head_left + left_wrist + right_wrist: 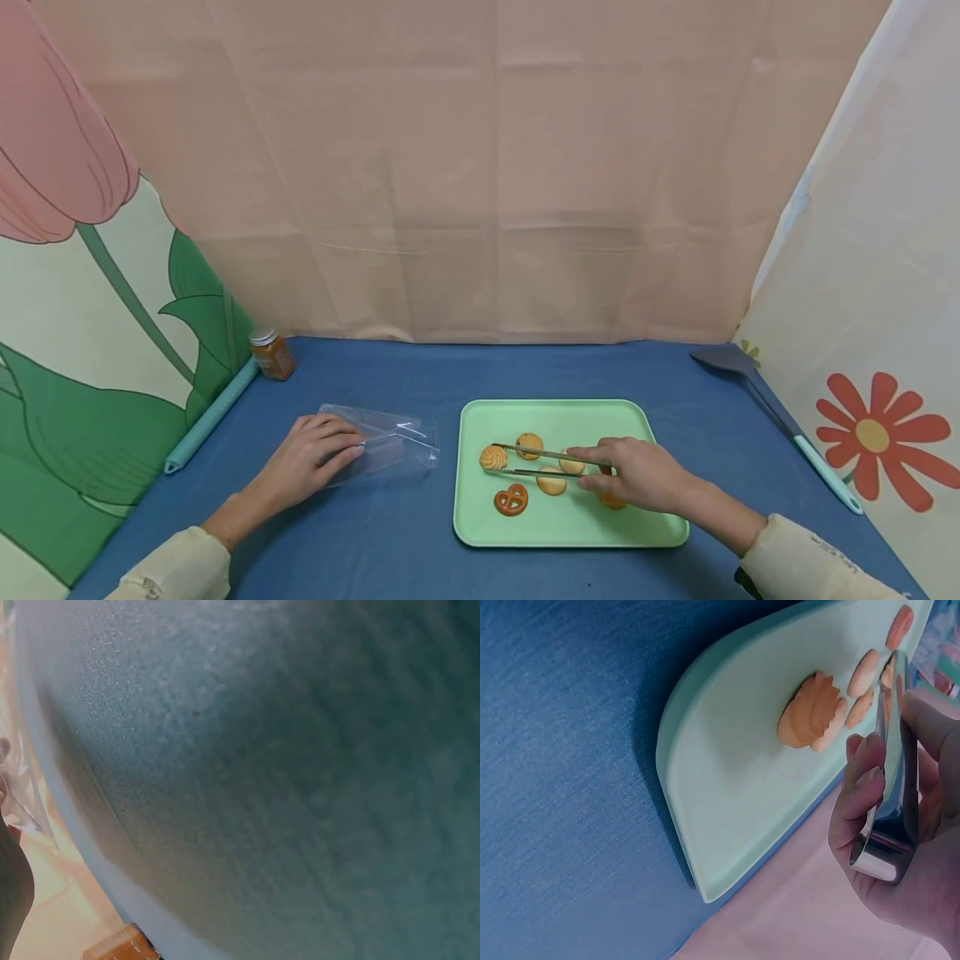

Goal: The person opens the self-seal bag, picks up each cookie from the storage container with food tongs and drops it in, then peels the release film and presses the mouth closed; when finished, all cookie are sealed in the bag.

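My right hand [637,473] grips a pair of metal tongs [543,453] over a green tray. The tongs' tips lie on either side of a round swirl cookie [492,457]; I cannot tell if they touch it. In the right wrist view, the bend of the tongs [891,840] sits in the palm. A pretzel [511,500], a dotted cookie [529,445] and a plain round cookie [552,482] lie nearby, with others partly under the hand. At the left, my left hand [318,450] holds a clear plastic container [401,442] by its near left side.
The light green tray [555,537] has a raised rim. A brown-filled jar [273,357] stands at the back left beside a rolled turquoise tube [213,417]. Along the right edge lies a dark spatula [761,400] with a pale handle. Fabric walls border the blue table [375,550].
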Motion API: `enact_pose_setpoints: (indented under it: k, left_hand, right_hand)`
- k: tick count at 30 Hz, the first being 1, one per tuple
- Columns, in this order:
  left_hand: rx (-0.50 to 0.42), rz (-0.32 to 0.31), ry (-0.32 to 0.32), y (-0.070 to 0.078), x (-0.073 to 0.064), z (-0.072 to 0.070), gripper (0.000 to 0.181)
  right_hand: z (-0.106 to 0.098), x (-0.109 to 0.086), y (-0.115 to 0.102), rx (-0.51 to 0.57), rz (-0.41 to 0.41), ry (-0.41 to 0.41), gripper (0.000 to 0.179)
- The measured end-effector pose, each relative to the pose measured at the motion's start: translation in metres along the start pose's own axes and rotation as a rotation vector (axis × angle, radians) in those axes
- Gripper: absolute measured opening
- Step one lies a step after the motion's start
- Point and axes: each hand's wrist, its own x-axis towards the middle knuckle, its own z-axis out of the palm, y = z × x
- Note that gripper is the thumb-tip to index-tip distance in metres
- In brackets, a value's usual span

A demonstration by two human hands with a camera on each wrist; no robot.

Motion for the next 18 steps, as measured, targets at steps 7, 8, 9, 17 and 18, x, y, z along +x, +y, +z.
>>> enact_pose_setpoints:
  k: [7, 8, 9, 17, 18]
  left_hand:
    - [0.009, 0.0, -0.001, -0.0017, -0.0001, 0.0012, 0.018]
    - [0.01, 0.001, -0.002, -0.0018, -0.0003, 0.0014, 0.018]
    - [0.011, 0.001, -0.003, -0.0019, -0.0005, 0.0015, 0.018]
    - [0.007, 0.0, -0.002, -0.0029, -0.002, 0.0022, 0.017]
    - [0.006, 0.002, 0.001, -0.003, -0.002, 0.0022, 0.017]
  right_hand:
    - [0.001, -0.001, -0.0006, -0.011, -0.003, 0.013, 0.046]
    - [0.0012, -0.001, -0.0005, -0.011, -0.003, 0.015, 0.046]
    - [0.0015, -0.0011, -0.0003, -0.012, -0.008, 0.021, 0.046]
    - [0.0035, -0.0007, 0.0027, 0.038, 0.03, 0.018, 0.047]
    - [0.0033, -0.0004, 0.003, 0.05, 0.038, 0.015, 0.047]
